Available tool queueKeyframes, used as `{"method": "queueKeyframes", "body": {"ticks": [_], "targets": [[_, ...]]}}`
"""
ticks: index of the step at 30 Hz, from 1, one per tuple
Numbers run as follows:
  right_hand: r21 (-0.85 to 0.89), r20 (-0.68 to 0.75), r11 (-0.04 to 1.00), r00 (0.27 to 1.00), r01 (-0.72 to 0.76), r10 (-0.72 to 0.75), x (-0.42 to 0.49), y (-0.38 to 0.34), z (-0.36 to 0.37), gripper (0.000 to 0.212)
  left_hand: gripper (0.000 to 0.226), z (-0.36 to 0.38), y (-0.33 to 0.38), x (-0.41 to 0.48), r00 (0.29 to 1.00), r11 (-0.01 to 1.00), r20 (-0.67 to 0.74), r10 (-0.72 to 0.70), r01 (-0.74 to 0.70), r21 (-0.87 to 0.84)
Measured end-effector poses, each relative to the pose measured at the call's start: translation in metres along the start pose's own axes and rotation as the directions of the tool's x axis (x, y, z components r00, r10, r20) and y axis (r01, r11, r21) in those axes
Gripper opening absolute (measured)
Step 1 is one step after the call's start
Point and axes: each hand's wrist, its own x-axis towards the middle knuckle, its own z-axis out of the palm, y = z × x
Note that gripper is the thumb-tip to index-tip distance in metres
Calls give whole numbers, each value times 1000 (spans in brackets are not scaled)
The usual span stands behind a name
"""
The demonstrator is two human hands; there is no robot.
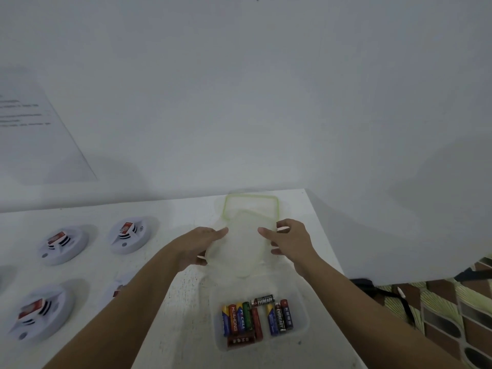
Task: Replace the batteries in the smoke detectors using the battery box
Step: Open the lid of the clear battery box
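Both hands hold a translucent lid with a green rim [245,243], a little blurred, over the white table [183,302]. My left hand [201,245] grips its left edge, thumb on top and fingers beneath. My right hand [291,242] grips its right edge the same way. Just nearer to me sits the clear battery box [302,320], uncovered, with several AA batteries [255,319] lying in it. Several white round smoke detectors lie to the left: one at the far left [64,245], one at the back [130,234], one near me [40,312]. Another [117,288] is mostly hidden by my left forearm.
The table's right edge [343,272] runs close beside the battery box, with patterned floor tiles [452,315] and a black strap [372,286] below it. A white wall stands behind the table, and a printed sheet [32,129] hangs on it at the left.
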Motion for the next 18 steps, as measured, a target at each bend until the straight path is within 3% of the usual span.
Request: {"method": "queueKeyframes", "body": {"ticks": [4, 9, 18], "targets": [[91, 54, 993, 996, -70, 66, 0, 6, 6, 56, 41, 2, -1, -3, 1000, 988, 12, -9, 11, -153], [145, 122, 985, 990, -93, 75, 3, 7, 10, 60, 39, -2, -4, -8, 979, 921, 194, -57, 126, -368], [193, 209, 970, 972, -151, 110, 3, 1, 20, 48, 49, -8, -10, -5, 964, 904, 253, -84, 180, -388]]}}
